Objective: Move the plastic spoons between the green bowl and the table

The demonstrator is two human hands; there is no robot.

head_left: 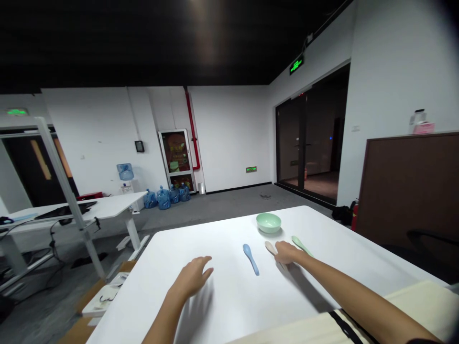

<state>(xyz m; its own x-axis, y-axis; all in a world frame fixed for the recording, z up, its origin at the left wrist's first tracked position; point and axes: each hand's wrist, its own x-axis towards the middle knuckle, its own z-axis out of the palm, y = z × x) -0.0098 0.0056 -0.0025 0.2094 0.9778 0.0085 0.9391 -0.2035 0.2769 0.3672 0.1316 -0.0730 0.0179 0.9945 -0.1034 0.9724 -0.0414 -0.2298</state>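
Below the mint-green bowl (268,222) on the white bench (201,239), the right hand (289,252) reaches forward with fingers curled over a beige spoon (271,248), grip unclear, just beside a green spoon (301,245). A blue spoon (251,259) lies between the hands; the left hand (191,277) is open, fingers loosely spread.

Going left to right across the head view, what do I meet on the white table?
The person's left hand → pale blue ceramic spoon → mint-green ceramic bowl → pale green ceramic spoon
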